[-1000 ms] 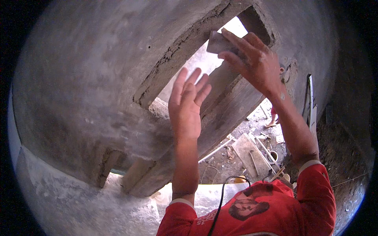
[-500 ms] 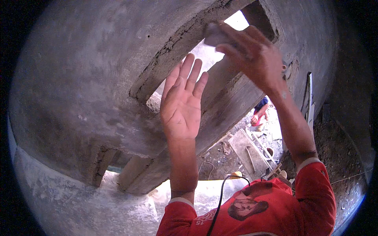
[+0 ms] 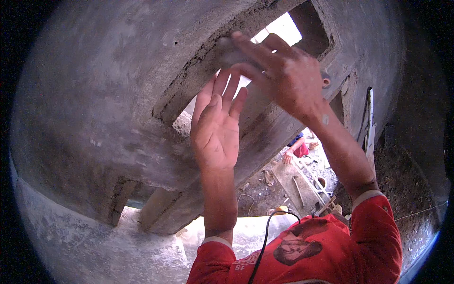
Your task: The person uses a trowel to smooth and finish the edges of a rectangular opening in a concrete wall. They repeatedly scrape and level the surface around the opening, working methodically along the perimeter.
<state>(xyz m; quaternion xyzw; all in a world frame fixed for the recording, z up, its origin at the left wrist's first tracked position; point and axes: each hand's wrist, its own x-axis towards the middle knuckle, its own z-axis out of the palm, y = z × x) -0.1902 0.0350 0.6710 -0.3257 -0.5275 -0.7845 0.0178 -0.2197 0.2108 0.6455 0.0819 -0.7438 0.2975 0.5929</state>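
My left hand (image 3: pixel 216 128) is raised with the palm facing me and the fingers stretched up, slightly bent. Nothing lies in it, and it is in front of the lower end of a slanted opening (image 3: pixel 185 122) in the grey plastered wall (image 3: pixel 104 94). Higher and to the right, my right hand (image 3: pixel 295 83) grips a trowel (image 3: pixel 326 81), whose round handle end shows beside the wrist. Its grey blade is smeared by motion, close to the opening's upper edge and the left fingertips. Whether the blade touches the wall I cannot tell.
A second, smaller opening (image 3: pixel 130 210) is at the lower left, above a pale ledge (image 3: pixel 94 246). Below at right, another person (image 3: pixel 299 149) is near boards (image 3: pixel 293 182) and a round container (image 3: pixel 321 182). A black cable (image 3: pixel 266 236) runs over my red shirt (image 3: pixel 302 251).
My right hand has moved left and down with the trowel, closer to my left hand. The left fingers have bent slightly. The other person below has shifted left, reaching toward the boards.
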